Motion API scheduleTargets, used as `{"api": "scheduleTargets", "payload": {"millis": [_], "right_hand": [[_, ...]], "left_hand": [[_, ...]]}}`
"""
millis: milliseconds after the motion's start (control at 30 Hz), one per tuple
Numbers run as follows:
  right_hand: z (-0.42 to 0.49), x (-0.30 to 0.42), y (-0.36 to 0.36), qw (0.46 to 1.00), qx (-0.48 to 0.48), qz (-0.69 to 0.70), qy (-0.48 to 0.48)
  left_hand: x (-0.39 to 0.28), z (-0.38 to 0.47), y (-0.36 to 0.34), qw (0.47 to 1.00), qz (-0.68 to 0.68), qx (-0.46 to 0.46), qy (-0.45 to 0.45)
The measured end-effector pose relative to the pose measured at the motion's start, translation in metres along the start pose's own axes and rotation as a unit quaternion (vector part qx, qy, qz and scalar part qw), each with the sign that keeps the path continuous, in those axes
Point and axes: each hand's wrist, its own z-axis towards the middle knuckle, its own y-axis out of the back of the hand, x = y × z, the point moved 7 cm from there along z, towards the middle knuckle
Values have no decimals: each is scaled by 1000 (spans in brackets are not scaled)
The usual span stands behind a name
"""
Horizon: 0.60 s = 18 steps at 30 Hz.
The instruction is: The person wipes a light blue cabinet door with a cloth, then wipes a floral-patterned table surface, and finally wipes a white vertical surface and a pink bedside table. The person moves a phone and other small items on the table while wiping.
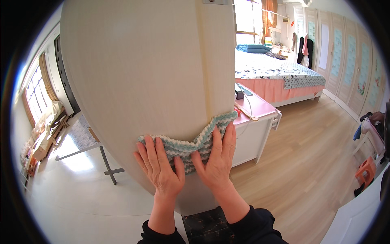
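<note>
A striped teal-and-white plush cloth point(196, 147) lies against a pale wood-grain door frame point(146, 73) directly before me. With fingers apart, my left hand point(163, 175) presses the cloth's left end to the surface. My right hand point(218, 169) holds the other end, its fingertips near the frame's right edge. Between the two hands the cloth's upper edge sags into a dip. A yellowish vertical strip point(204, 61) runs down the frame to the cloth. Part of a metal plate point(216, 1) shows at the top.
Right of the frame stands a white cabinet with a pink top point(257, 105), bearing a cable and small items. Beyond are a bed point(274, 68) and wardrobes point(338, 55). An orange plastic stool point(365, 170) is at far right. A table point(82, 134) stands to the left.
</note>
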Motion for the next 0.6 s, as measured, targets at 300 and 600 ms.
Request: {"api": "scheduleTargets", "payload": {"millis": [300, 600], "right_hand": [[2, 3, 4, 999, 25, -37, -23], [2, 4, 5, 997, 31, -68, -27]], "left_hand": [[-2, 3, 4, 1000, 19, 17, -4], [-1, -3, 3, 1000, 10, 26, -2]]}}
